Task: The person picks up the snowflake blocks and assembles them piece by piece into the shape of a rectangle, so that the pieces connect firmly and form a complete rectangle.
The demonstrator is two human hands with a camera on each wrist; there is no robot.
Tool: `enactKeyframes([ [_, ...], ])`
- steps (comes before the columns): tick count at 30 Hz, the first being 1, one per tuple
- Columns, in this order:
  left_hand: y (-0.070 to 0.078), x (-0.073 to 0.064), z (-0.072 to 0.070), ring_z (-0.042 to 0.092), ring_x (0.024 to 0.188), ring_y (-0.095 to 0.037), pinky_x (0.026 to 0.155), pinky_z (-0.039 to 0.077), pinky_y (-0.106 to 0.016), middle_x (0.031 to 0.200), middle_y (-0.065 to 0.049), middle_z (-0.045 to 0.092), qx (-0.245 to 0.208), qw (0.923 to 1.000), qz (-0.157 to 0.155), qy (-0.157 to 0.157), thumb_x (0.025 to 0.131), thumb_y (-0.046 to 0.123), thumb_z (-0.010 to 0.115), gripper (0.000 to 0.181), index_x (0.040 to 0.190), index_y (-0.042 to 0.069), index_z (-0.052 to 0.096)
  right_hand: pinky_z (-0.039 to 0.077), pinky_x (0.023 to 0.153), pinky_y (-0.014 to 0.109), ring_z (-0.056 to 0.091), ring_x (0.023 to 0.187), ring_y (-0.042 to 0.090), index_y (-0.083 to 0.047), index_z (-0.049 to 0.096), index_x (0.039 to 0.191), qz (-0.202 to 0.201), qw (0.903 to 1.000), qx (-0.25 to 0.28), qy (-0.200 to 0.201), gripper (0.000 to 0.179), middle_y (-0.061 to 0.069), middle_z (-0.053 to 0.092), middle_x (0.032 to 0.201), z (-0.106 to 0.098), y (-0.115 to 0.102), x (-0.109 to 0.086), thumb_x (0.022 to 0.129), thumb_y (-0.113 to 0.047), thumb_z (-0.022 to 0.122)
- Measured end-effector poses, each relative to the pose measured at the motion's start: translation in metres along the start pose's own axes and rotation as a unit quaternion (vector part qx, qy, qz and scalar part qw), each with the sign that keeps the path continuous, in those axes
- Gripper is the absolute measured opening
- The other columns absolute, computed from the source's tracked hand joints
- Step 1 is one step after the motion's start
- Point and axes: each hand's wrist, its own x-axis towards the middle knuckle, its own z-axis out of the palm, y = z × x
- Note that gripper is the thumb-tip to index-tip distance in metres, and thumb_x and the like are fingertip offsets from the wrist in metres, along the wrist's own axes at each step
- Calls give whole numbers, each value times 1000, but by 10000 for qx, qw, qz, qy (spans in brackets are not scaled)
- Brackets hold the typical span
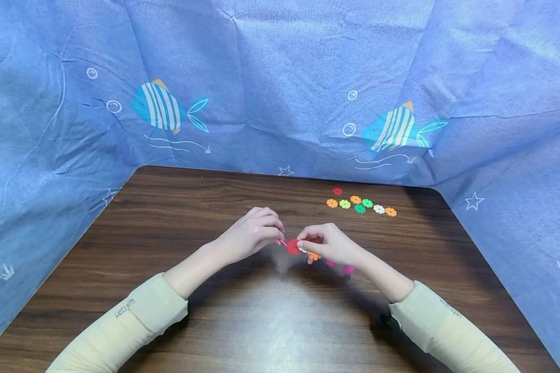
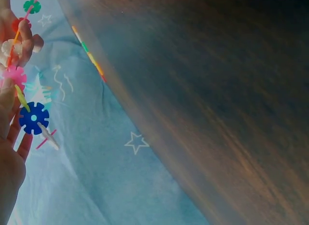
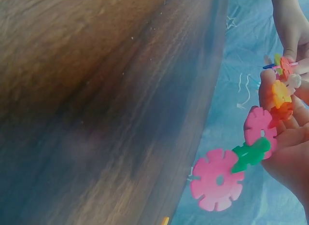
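Observation:
Both hands hold one chain of notched plastic snowflake discs above the table. My left hand (image 1: 252,234) pinches it near a pink disc (image 2: 16,77), with a blue disc (image 2: 34,118) and a white one (image 2: 49,136) beyond its fingers. My right hand (image 1: 333,243) grips the other stretch, thumb and finger right by a red disc (image 1: 293,247). Past the right fingers come an orange disc (image 3: 281,93), a green disc (image 3: 251,153) and a large pink end disc (image 3: 217,180). Parts of the chain are hidden behind the fingers.
Several loose discs in orange, yellow, green, white and red lie at the back right, among them a white disc (image 1: 379,209) and a red disc (image 1: 337,191). The dark wood table (image 1: 191,207) has a blue fish-print curtain (image 1: 280,77) round its back and sides.

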Motion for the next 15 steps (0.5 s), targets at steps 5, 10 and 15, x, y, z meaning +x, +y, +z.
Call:
enactKeyframes([
  [5, 0, -1, 0, 56, 95, -16, 87, 43, -35, 91, 5, 65, 66, 10000, 34, -16, 81, 23, 72, 7, 84, 16, 72, 45, 50, 25, 59, 58, 16, -17, 67, 91, 108, 9998, -193, -2, 11, 13, 69, 81, 0, -1, 1, 94, -24, 59],
  [10, 1, 0, -1, 56, 95, -17, 88, 43, -35, 92, 3, 65, 140, 9998, 116, 53, 79, 21, 74, 7, 85, 17, 73, 40, 49, 22, 54, 57, 13, -15, 68, 92, 167, 9996, -228, -57, 13, 12, 68, 79, -1, -3, 1, 94, -25, 59],
  [15, 3, 1, -2, 56, 96, -18, 89, 44, -35, 93, 2, 65, 158, 9997, 181, 81, 77, 18, 77, 8, 85, 17, 74, 38, 47, 21, 49, 54, 9, -13, 68, 93, 172, 9996, -217, -110, 13, 11, 65, 76, 0, -2, 2, 94, -23, 60],
])
